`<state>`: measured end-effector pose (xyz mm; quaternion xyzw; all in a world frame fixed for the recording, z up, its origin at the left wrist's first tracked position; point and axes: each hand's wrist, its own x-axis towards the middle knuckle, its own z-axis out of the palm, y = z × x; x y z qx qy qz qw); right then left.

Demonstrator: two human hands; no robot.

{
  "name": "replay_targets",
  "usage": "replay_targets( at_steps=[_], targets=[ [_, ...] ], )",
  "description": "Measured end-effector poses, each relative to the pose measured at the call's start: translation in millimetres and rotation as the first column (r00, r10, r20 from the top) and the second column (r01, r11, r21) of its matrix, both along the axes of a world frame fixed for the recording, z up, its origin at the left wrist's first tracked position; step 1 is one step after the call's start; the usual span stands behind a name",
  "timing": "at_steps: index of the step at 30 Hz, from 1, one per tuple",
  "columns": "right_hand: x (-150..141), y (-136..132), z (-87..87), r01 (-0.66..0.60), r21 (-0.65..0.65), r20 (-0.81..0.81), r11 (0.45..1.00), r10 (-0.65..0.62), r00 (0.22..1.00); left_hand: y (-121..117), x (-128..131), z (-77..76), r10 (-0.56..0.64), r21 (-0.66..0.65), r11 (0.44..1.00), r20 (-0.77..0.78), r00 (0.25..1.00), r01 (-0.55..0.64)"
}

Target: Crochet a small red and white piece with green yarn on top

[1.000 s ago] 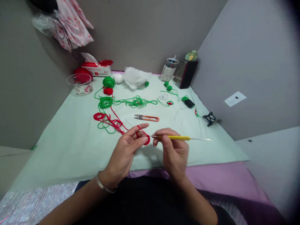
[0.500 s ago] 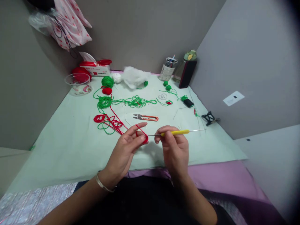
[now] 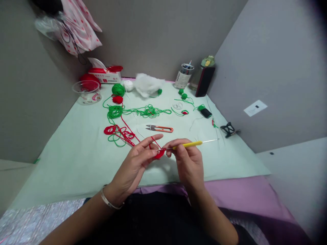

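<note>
Over the near side of the table (image 3: 81, 166), the left hand (image 3: 134, 165) pinches a red piece (image 3: 160, 154) between thumb and fingers, with red yarn (image 3: 127, 136) drawn over its raised forefinger. Just to the right, the right hand (image 3: 190, 161) grips a yellow hook (image 3: 191, 144), its left tip at the red piece; whether it sits through a loop is too small to tell. Beyond the hands lie snips (image 3: 155, 128), with green yarn (image 3: 114, 111) farther left and stuffing (image 3: 147, 85) at the far edge.
</note>
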<state>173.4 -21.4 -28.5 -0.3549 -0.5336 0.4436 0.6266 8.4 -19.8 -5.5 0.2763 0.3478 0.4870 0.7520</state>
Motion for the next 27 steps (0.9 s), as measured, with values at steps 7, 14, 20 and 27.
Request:
replay_targets(
  at_steps=[7, 14, 20, 27],
  targets=[
    [-0.5, -10.8, -2.1, 0.078, 0.428, 0.431, 0.901, -0.279, 0.858, -4.1, 4.3, 1.0, 0.086, 0.031, 0.996, -0.048, 0.995, -0.085],
    [-1.4, -9.5, -8.1, 0.131, 0.496, 0.400, 0.858, -0.360, 0.843, -2.0, 2.8, 1.1, -0.033, -0.111, 0.993, 0.127, 0.991, 0.047],
    [-3.4, -3.1, 5.8, 0.092, 0.164, 0.053, 0.982, -0.102, 0.993, -1.4, 2.4, 3.6, 0.005, -0.040, 0.999, 0.060, 0.998, -0.002],
    [-8.4, -6.3, 0.3, 0.124, 0.272, 0.259, 0.954, -0.197, 0.946, -4.3, 8.9, -0.7, 0.072, 0.063, 0.996, -0.068, 0.995, -0.068]
  ],
)
